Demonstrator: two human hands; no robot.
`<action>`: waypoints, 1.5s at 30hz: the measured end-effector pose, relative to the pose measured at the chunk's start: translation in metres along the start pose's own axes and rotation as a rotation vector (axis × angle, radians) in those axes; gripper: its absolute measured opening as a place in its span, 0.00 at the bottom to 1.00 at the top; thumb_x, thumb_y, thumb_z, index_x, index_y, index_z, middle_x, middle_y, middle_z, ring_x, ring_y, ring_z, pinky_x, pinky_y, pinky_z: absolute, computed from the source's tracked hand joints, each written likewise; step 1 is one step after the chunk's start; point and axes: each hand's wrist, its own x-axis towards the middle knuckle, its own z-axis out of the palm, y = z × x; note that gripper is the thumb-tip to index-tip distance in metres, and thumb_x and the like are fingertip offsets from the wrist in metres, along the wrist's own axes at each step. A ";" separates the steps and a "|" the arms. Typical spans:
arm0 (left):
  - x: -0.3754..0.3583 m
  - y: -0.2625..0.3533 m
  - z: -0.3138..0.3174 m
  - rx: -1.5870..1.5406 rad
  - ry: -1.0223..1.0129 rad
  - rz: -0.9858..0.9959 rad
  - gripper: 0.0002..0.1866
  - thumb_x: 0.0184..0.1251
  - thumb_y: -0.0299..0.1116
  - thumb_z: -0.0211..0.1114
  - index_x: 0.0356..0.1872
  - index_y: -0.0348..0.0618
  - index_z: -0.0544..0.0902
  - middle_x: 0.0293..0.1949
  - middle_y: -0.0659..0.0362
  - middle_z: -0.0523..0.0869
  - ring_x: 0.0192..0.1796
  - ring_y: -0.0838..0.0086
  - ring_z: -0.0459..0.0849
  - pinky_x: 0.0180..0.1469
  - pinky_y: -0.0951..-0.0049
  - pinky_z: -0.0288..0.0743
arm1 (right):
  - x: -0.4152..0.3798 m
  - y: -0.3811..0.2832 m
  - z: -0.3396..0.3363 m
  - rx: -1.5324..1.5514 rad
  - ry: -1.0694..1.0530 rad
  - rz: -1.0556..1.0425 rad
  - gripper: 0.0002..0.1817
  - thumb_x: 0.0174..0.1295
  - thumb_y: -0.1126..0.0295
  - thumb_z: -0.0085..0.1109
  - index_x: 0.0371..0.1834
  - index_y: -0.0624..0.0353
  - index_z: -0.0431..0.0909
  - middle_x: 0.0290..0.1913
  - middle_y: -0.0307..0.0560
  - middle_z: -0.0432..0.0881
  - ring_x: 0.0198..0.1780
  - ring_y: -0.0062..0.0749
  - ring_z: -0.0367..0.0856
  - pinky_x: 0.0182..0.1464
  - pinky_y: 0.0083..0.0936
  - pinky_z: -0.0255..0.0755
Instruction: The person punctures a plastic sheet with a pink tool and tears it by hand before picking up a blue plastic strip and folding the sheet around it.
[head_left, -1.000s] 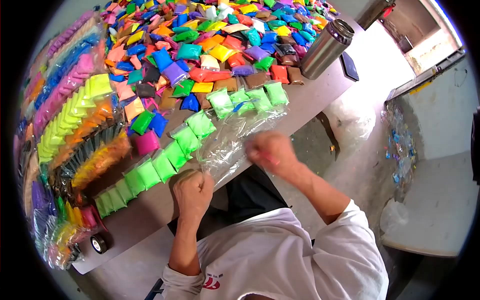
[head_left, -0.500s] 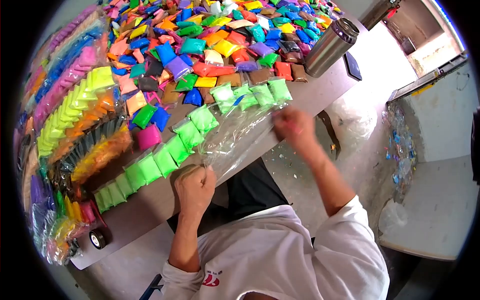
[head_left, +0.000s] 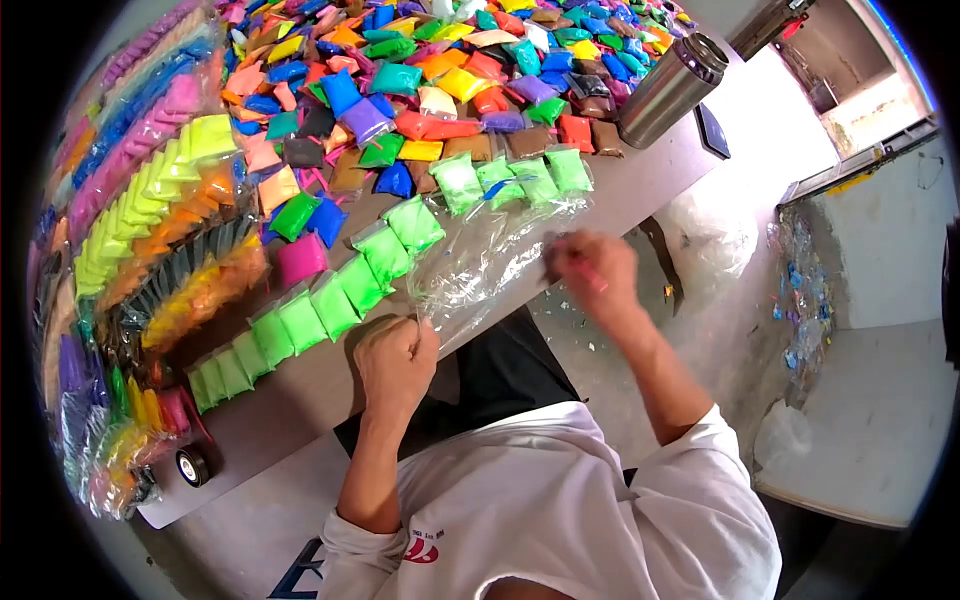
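Note:
A clear plastic bag (head_left: 475, 265) lies crumpled and shiny over the table's near edge, between my hands. My left hand (head_left: 397, 358) is a closed fist on the bag's near corner. Past the bag's right side, my right hand (head_left: 600, 272) is closed, with a bit of pink (head_left: 592, 279) showing among its slightly blurred fingers; I cannot tell what that is. Light green packets (head_left: 320, 308) run in an overlapping row from the lower left up to the bag. A few more green packets (head_left: 535, 182) lie along the bag's far edge, with a blue strip (head_left: 505, 187) across them.
A heap of many-coloured packets (head_left: 440, 90) covers the table's far side. Bagged rows of packets (head_left: 150, 210) line the left. A steel flask (head_left: 672, 92) and a phone (head_left: 712, 132) stand and lie at the right. A tape roll (head_left: 192, 466) sits at the lower left corner.
The plastic bag, stretched tighter between my hands before, now lies looser and more wrinkled. My right hand has shifted slightly right and down. My left fist has barely moved.

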 end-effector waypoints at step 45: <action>-0.001 0.003 0.004 0.055 0.052 0.038 0.17 0.59 0.29 0.67 0.15 0.38 0.71 0.17 0.51 0.74 0.22 0.53 0.75 0.27 0.57 0.67 | -0.002 -0.041 0.007 0.010 0.004 0.016 0.05 0.53 0.67 0.64 0.28 0.55 0.82 0.27 0.50 0.84 0.32 0.50 0.85 0.35 0.42 0.78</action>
